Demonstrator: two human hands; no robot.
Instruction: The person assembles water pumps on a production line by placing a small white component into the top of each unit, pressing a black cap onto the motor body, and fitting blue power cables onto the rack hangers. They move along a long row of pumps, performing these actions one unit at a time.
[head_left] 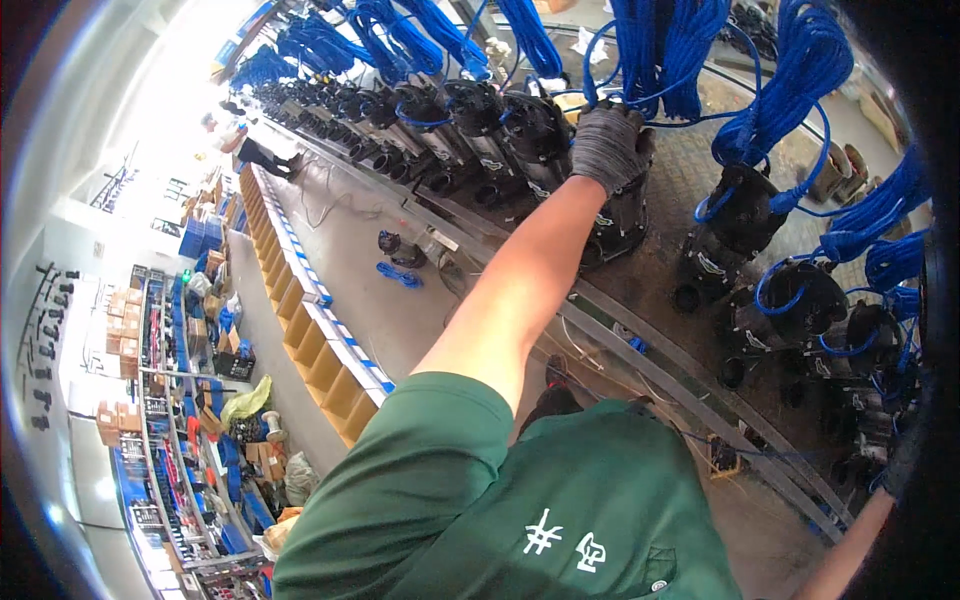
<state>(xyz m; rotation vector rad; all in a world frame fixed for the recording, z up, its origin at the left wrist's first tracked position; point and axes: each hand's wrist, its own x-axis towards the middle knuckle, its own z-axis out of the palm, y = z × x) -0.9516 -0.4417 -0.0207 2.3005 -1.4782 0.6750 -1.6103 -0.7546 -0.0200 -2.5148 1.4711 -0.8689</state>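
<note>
My left hand [610, 148], in a grey knit glove, is closed over the top of a black submersible pump [617, 225] standing on the bench; its curled fingers partly hide what they grip there. Blue cable runs beside the hand, and bundled blue cable [640, 50] hangs above this pump. At the far right edge, my right hand [893, 478] in a dark glove is low by the end of the pump row, mostly lost in the dark rim, so its fingers do not show. To the right of my left hand stands another pump [738, 215] with a blue cable loop.
More pumps [470, 125] line the bench toward the far left, and several [800, 300] stand on the right. A metal rail [690, 400] edges the bench. On the floor lie a black pump [400, 248] and a blue coil [398, 275]. A person [258, 150] stands far left, near yellow partitioned racking [310, 345].
</note>
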